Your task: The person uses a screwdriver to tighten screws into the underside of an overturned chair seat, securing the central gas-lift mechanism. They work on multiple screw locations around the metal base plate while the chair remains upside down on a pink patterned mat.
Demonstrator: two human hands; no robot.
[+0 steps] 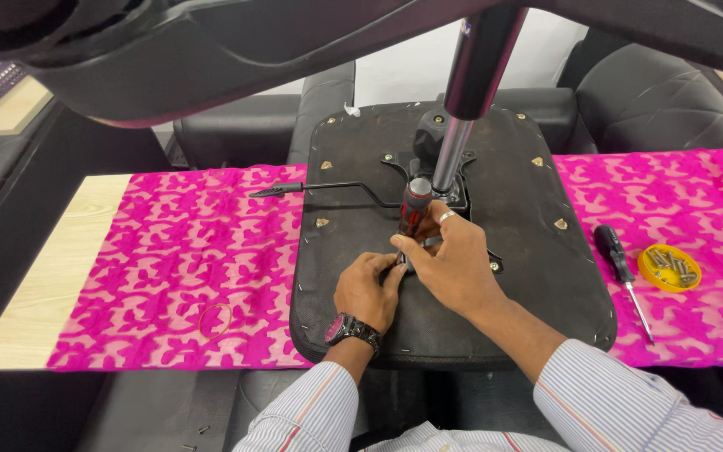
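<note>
Red-black screwdriver (416,209) upright at frame centre, tip down on black chair-seat underside (537,276). Right hand (449,259) fingers wrapped round its lower shaft; left hand (367,290) fingers curled narrow at the tip, just beside. Chrome gas-lift post (453,151) behind. Pink cloth (177,259) beneath; second screwdriver (621,272) and yellow lid of screws (669,268) at right; rubber band (215,319) lower left.
</note>
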